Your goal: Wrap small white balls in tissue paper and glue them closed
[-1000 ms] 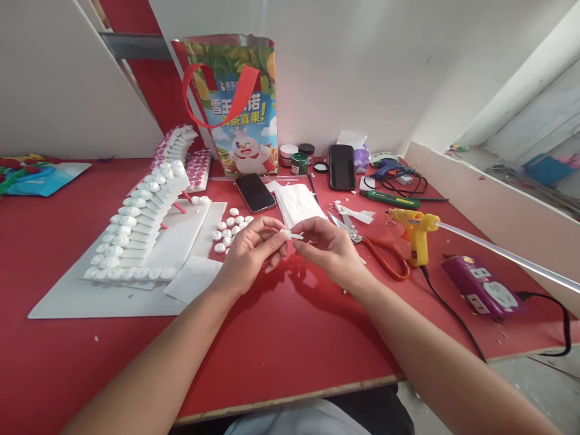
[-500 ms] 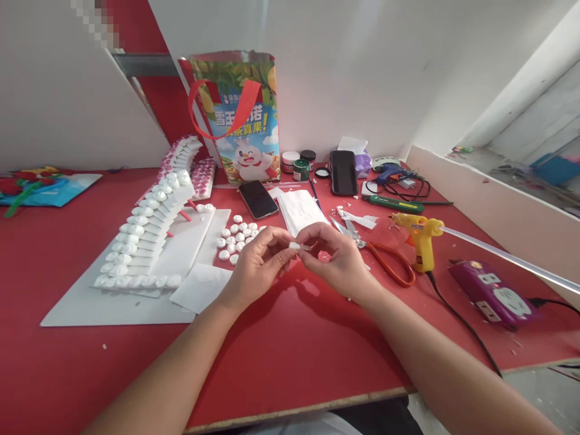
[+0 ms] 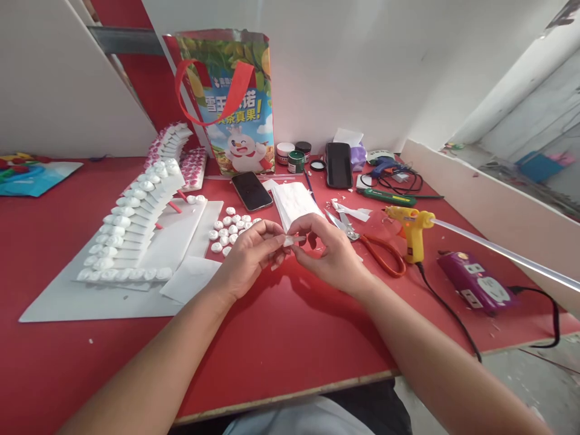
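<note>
Between my two hands, over the red table (image 3: 290, 338), is a small white paper piece (image 3: 292, 240). My left hand (image 3: 254, 254) pinches its left end with thumb and fingertips. On its right end, the thumb and index finger of my right hand (image 3: 328, 251) are closed. Several white paper rosettes (image 3: 229, 228) lie just beyond my left hand. A stack of white paper strips (image 3: 295, 204) sits behind my fingers. At the left, a curved white model (image 3: 131, 223) edged with rosettes stands on a white board (image 3: 58, 305).
Red-handled scissors (image 3: 385, 257), a yellow glue gun (image 3: 412, 232) with its cord and a purple power strip (image 3: 475, 284) are at the right. A black phone (image 3: 252, 191), paint jars (image 3: 296, 161) and a colourful bag (image 3: 240, 115) stand or lie farther back.
The view has shifted, so the objects sit slightly higher and farther left. The paper piece between my fingertips now shows as a longer, narrower strip.
</note>
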Demonstrator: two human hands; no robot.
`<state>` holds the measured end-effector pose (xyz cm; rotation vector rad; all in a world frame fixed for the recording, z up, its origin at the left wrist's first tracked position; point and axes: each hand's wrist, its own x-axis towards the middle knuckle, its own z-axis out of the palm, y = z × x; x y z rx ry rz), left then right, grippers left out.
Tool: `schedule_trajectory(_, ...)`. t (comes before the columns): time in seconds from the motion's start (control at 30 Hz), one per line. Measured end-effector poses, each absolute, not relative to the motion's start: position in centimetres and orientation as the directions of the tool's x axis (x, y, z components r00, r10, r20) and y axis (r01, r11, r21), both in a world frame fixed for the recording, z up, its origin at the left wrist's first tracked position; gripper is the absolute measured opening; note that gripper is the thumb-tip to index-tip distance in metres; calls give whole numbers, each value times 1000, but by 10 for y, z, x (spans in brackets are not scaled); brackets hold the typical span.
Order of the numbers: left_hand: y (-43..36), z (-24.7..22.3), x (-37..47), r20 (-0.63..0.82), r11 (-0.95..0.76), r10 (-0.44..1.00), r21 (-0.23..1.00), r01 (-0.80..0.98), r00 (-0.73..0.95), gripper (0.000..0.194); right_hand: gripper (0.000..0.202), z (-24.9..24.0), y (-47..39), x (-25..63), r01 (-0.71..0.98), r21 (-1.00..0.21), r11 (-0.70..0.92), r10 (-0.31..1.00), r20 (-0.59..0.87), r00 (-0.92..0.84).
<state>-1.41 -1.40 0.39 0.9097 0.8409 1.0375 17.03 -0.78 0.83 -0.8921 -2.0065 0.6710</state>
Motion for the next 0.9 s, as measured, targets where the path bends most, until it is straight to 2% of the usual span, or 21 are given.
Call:
schedule_trajectory(0.13,-13,4,-14,-171,262,949,895,-360,266,23,25,6,-7,169,342,-677,652,746,494,-446)
schedule_trajectory(0.2,-13,3,-15,-178,265,951,890,-371,253,22,28,11,-8,173,391,-638,664,743,502,-442)
schedule_trajectory(0.3,-12,2,-16,-191,275,951,881,-385,243,22,28,28,-12,186,666,-524,531,842,416,-344)
schedule_trajectory(0.33,-11,1,-17,-203,286,950,875,-390,239,22,25,34,-15,192,792,-438,426,891,354,-283)
schedule_trajectory(0.4,-10,1,-17,-229,309,945,859,-408,233,21,23,45,-21,205,962,-184,202,965,204,-163)
schedule_trajectory(0.47,-9,1,-16,-244,327,941,838,-437,235,19,24,49,-27,215,996,53,69,994,86,-74)
schedule_trajectory(0.57,-9,2,-14,-253,347,934,809,-475,252,20,29,43,-33,221,971,237,24,997,-79,-6)
schedule_trajectory(0.67,-10,4,-13,-254,360,928,801,-479,272,21,38,35,-33,221,959,282,5,988,-151,39)
schedule_trajectory(0.77,-10,4,-14,-254,365,925,801,-474,283,21,44,35,-30,219,963,269,-33,972,-216,94)
schedule_trajectory(0.9,-10,4,-15,-239,354,927,810,-468,289,21,37,40,-32,222,972,229,-60,934,-330,136)
